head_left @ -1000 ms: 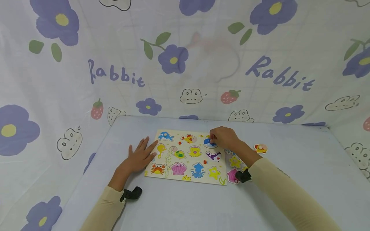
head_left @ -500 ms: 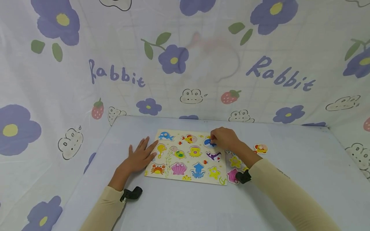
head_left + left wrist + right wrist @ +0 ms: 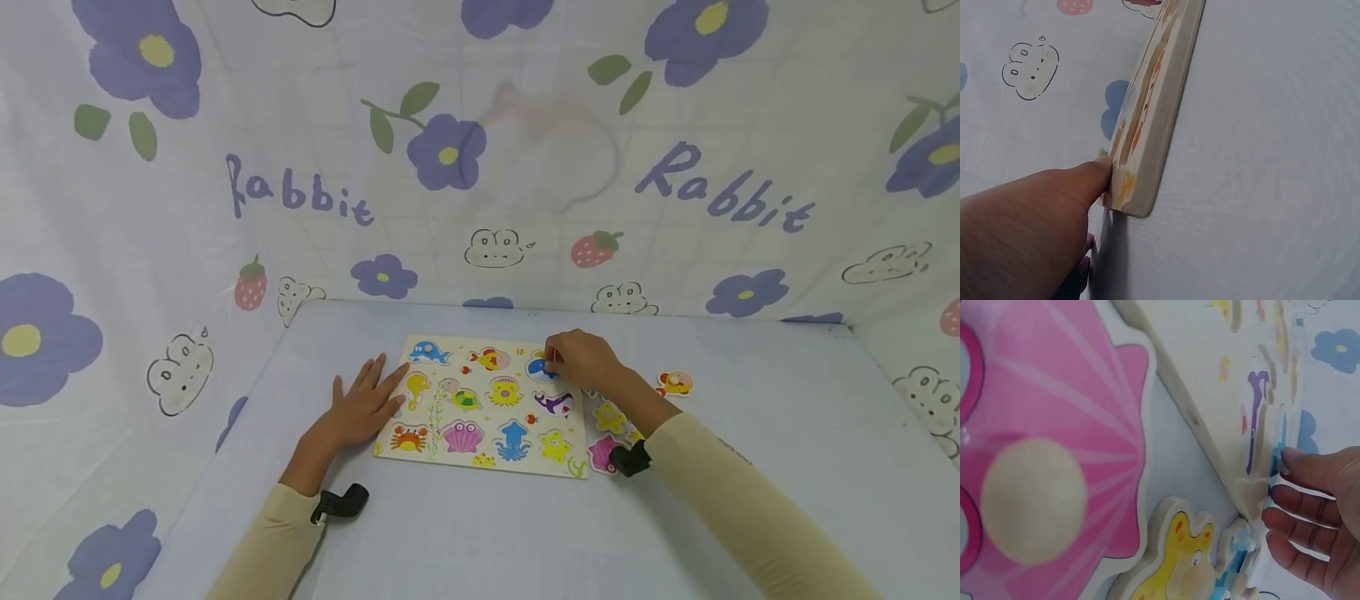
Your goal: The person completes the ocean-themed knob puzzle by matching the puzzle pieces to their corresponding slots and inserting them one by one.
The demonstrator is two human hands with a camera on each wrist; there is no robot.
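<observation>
we have our left hand (image 3: 365,410) spread wide on the sea-animal puzzle board (image 3: 489,415), seemingly steadying its left edge, while our right hand (image 3: 588,360) pinches the blue whale piece (image 3: 537,369) at its far right corner.

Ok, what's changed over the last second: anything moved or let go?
Nothing visibly moved, was picked up or let go; only the head view shifted slightly. The right hand still pinches the blue puzzle piece at the puzzle board's far right corner; the left hand still rests on its left edge. The loose fish, yellow starfish and pink shell stay right of the board.
</observation>
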